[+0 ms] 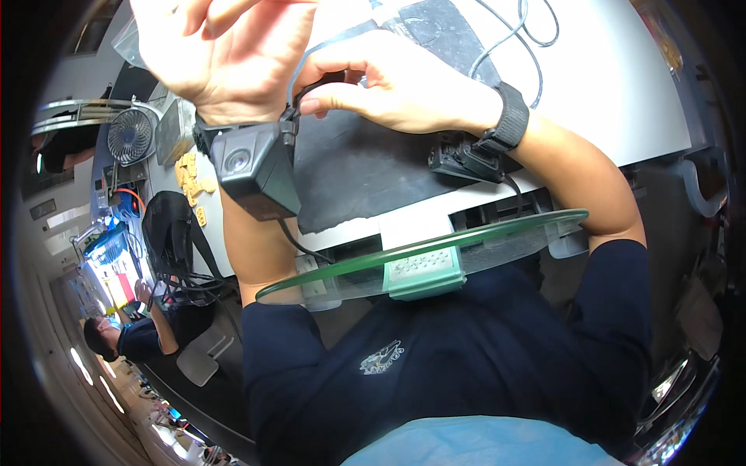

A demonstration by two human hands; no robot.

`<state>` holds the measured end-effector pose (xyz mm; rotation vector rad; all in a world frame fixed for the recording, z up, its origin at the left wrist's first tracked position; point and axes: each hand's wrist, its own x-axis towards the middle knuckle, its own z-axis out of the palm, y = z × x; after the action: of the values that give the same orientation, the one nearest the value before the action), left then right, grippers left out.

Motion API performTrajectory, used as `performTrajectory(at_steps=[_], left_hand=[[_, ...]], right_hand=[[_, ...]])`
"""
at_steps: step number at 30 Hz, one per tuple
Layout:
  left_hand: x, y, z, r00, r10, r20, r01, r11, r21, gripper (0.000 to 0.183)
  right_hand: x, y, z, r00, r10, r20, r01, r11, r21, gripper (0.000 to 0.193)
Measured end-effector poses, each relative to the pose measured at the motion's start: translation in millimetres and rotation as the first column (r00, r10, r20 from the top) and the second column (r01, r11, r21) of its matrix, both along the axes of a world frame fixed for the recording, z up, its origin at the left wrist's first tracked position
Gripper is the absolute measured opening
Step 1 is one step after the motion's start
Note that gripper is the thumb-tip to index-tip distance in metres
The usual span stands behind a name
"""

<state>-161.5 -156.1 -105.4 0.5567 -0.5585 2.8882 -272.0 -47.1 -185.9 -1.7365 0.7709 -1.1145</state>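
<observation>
My left hand [225, 66] is raised at the upper left, palm up, with loosely bent fingers partly cut off by the top edge. Nothing shows in it. Strapped to that wrist is a black boxy camera [252, 167]. My right hand [388, 89] reaches across to the left wrist, its thumb and forefinger closed on the black wrist strap [290, 124] beside the camera; the exact grip is partly hidden. A second black camera [466, 159] hangs under my right wrist from a dark fabric band [507, 116]. A thin grey cable runs up past the left wrist.
Below both arms, a dark mat [350, 182] lies on the white table [622, 85]. A green-edged clear panel [497, 241] with a mint-green block [423, 272] crosses my chest. Leftward are yellow pieces [189, 179], a fan [132, 136], a black backpack [167, 233] and a seated person [148, 330].
</observation>
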Motion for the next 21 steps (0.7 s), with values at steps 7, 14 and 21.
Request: performTrajectory(at_steps=[7,14,21], left_hand=[[-4.6,23.9,9.2,0.958,0.277,-0.074,-0.285,0.895,-0.344,0.021],[3.6,38.6,16.7,0.809,0.530,-0.253,-0.566,0.588,-0.578,0.026],[-23.6,65.8,-28.7,0.764,0.433,-0.477,-0.607,0.233,-0.760,0.039]], right_hand=[[5.6,0.9,-7.5,0.994,-0.103,0.033,0.105,0.993,-0.061,0.031],[10.4,3.0,-13.0,0.984,-0.082,0.161,0.066,0.993,0.102,0.050],[-15.5,7.9,-43.9,0.972,-0.176,-0.154,0.120,0.941,-0.317,0.034]])
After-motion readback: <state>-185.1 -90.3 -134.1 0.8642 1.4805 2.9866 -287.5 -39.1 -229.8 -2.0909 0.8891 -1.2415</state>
